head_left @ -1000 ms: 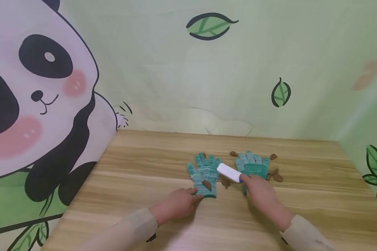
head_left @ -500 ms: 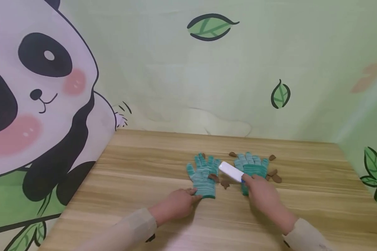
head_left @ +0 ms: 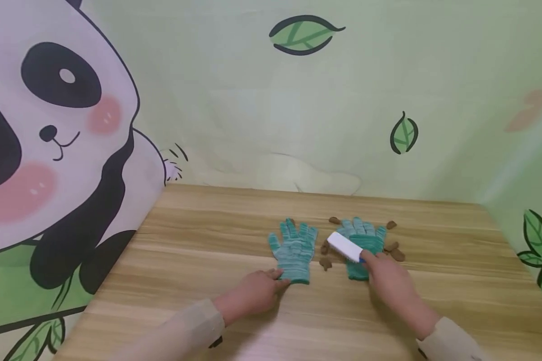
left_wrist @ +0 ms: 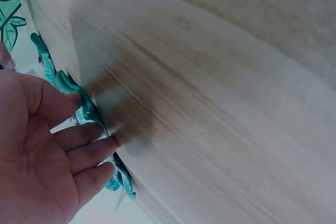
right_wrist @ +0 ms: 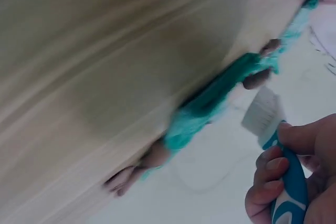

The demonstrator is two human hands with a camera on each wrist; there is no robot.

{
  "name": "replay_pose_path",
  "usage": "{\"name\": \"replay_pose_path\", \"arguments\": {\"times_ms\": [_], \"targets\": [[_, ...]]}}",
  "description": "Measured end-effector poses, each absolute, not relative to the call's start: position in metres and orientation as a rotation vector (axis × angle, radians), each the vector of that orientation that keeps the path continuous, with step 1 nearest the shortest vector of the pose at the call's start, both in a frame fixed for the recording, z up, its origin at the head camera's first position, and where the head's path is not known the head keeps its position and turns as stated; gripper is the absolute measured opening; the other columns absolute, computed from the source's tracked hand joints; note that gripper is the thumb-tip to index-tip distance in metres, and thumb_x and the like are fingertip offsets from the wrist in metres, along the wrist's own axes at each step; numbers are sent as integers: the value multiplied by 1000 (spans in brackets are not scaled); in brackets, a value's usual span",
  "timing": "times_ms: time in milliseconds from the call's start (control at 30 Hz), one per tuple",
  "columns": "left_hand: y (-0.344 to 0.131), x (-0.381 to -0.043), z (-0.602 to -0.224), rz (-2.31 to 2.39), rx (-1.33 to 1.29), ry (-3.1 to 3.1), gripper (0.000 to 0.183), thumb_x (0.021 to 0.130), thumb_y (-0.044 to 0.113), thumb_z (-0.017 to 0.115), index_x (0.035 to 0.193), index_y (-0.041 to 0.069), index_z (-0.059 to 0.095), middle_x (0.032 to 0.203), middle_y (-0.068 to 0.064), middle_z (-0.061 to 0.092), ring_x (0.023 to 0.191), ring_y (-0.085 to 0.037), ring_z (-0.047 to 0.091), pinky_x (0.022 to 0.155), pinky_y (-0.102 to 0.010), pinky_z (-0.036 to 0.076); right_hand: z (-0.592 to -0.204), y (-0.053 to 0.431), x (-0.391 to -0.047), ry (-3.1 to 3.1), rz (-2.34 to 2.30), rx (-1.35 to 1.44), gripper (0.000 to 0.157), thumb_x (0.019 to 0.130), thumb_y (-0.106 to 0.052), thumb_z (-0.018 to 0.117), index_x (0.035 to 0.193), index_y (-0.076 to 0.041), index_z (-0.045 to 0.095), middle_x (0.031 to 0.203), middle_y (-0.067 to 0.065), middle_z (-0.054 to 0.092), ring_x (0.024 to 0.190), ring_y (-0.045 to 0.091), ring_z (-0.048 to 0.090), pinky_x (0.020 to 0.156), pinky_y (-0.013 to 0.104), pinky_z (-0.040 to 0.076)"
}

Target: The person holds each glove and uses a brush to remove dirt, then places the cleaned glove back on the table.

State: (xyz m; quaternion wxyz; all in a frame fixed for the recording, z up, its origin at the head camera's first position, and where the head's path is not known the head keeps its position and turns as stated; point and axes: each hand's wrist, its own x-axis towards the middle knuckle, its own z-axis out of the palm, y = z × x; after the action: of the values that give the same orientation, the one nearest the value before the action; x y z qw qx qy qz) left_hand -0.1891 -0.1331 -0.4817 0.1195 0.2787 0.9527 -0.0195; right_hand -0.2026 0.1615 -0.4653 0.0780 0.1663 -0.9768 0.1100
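Observation:
On the wooden table [head_left: 198, 235] lie two green knit gloves, the left glove [head_left: 293, 253] with its fingers pointing away. My left hand [head_left: 255, 291] rests its fingertips on that glove's cuff, pressing it to the table; in the left wrist view the hand [left_wrist: 50, 145] has its fingers slightly bent. My right hand [head_left: 390, 286] grips a brush [head_left: 345, 246] with a white bristled head and blue-and-white handle [right_wrist: 294, 182]. The brush head is over the left side of the right glove [head_left: 366, 243]. Between the gloves lie brown pieces, one nearer piece [head_left: 325, 263] and one farther piece [head_left: 324, 246].
More brown pieces lie around the right glove: one behind it [head_left: 334, 220], one at its upper right [head_left: 391, 225] and a cluster [head_left: 396, 251] to its right. Behind the table hangs a green backdrop [head_left: 235, 125] with a large panda [head_left: 63, 145] at left.
The brush has moved to the right, from beside the left glove to over the right one. A brown piece on the left glove has slid off it into the gap. My left hand stays put.

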Motion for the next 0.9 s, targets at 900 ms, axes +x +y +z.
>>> {"name": "replay_pose_path", "arguments": {"times_ms": [900], "targets": [[-136,-185,-475,0,846,2801,43,103,18,56,146,18,59,153,-10,56,141,-25,56,113,-41,50,-463,198,-183,-2820,471,603,13,90,-7,74,102,-11,71,94,5,77,78,19,71,62,39,56]]}}
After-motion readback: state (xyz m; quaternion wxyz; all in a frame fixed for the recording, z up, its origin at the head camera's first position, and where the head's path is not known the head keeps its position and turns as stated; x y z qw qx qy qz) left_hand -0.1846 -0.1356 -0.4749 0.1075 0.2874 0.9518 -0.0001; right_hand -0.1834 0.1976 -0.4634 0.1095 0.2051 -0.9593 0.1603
